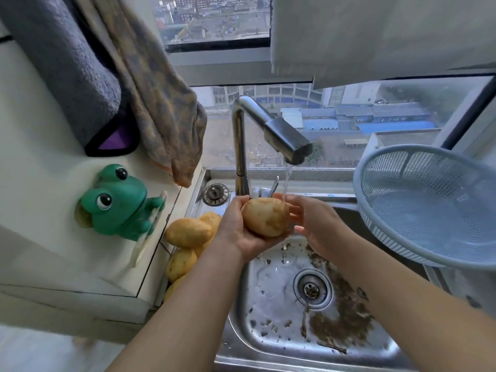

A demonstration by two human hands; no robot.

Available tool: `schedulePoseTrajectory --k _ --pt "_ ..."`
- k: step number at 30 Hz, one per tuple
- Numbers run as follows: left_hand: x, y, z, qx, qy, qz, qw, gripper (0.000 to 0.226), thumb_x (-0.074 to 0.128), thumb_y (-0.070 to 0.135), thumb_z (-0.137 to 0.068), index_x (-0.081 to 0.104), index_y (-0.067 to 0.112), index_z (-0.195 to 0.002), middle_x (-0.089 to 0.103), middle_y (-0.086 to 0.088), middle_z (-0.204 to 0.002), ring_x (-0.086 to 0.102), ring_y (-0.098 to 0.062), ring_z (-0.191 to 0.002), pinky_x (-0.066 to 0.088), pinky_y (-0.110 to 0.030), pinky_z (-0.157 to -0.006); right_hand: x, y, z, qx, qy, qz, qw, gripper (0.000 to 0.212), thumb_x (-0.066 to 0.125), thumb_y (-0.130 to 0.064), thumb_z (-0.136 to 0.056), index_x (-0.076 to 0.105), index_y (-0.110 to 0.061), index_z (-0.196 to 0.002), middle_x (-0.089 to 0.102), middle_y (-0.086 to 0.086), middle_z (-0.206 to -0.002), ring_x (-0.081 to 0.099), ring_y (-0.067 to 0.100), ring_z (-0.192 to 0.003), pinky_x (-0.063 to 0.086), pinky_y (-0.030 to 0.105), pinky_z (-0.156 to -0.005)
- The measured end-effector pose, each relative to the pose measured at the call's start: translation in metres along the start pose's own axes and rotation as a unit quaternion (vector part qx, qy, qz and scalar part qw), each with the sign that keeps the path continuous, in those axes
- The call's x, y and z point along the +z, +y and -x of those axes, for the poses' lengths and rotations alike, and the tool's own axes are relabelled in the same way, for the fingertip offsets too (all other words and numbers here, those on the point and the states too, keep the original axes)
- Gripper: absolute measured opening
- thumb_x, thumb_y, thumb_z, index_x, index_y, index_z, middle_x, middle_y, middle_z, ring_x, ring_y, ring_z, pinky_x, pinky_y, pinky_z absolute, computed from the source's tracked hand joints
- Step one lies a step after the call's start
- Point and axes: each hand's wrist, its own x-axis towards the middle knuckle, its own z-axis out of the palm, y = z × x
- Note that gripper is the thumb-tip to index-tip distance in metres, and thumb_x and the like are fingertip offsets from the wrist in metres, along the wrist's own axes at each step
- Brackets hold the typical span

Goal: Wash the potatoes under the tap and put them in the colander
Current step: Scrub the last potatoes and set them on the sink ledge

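The left hand (236, 228) cups the potato (264, 217) from beneath, fingers curled round it. The right hand (315, 220) clasps its other side, directly under the tap (287, 138) and its running stream, over the sink (268, 304). More potatoes (188, 232) lie just left of the grip; the colander (381, 232) sits to its right.

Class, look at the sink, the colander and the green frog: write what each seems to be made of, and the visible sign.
Sink: likely stainless steel; silvery, dull sheen with soft reflections. Colander: probably plastic; pale blue, matte, moulded with fine mesh holes. Green frog: glossy rubber or plastic, bright highlights on its rounded body; which one is unclear.
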Motion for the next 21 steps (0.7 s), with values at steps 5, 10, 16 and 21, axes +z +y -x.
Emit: schedulePoseTrajectory --k 5,10,16,21 --pt "0.017 -0.004 0.005 -0.004 -0.044 -0.004 0.999 0.044 0.040 0.030 -0.091 0.058 -0.007 -0.105 0.064 -0.031 -0.097 0.058 -0.043 -0.092 0.048 -0.056 -0.074 -0.007 -0.005 0.002 -0.036 0.004 -0.025 0.999 0.024 0.043 -0.019 -0.100 0.065 -0.024 -0.108 0.066 0.009 -0.112 0.061 0.024 -0.103 0.048 0.037 -0.085" --pt "0.025 -0.004 -0.001 -0.017 -0.089 -0.003 0.996 0.053 0.034 0.029 -0.093 0.048 -0.007 -0.129 0.054 -0.035 -0.126 0.056 -0.046 -0.107 0.047 -0.059 -0.079 -0.018 -0.002 0.002 -0.080 -0.026 -0.028 0.996 0.037 0.054 -0.022 -0.094 0.052 -0.030 -0.130 0.057 0.006 -0.126 0.057 0.022 -0.111 0.048 0.033 -0.090" --pt "0.022 -0.006 -0.003 0.022 -0.050 -0.042 0.998 0.040 0.043 0.034 -0.098 0.056 0.000 -0.115 0.052 -0.026 -0.125 0.059 -0.039 -0.101 0.059 -0.051 -0.059 -0.024 -0.003 0.001 -0.020 -0.039 -0.178 0.983 0.035 0.036 -0.036 -0.099 0.061 -0.018 -0.116 0.064 0.008 -0.107 0.057 0.022 -0.096 0.042 0.039 -0.088" --pt "0.003 -0.006 -0.006 0.044 0.005 -0.022 0.999 0.052 0.042 0.051 -0.086 0.069 0.007 -0.094 0.068 -0.015 -0.085 0.061 -0.024 -0.074 0.055 -0.028 -0.057 -0.010 -0.002 -0.004 0.048 -0.068 -0.306 0.948 0.053 0.033 -0.041 -0.099 0.055 -0.003 -0.127 0.057 0.019 -0.120 0.052 0.029 -0.108 0.037 0.040 -0.106"
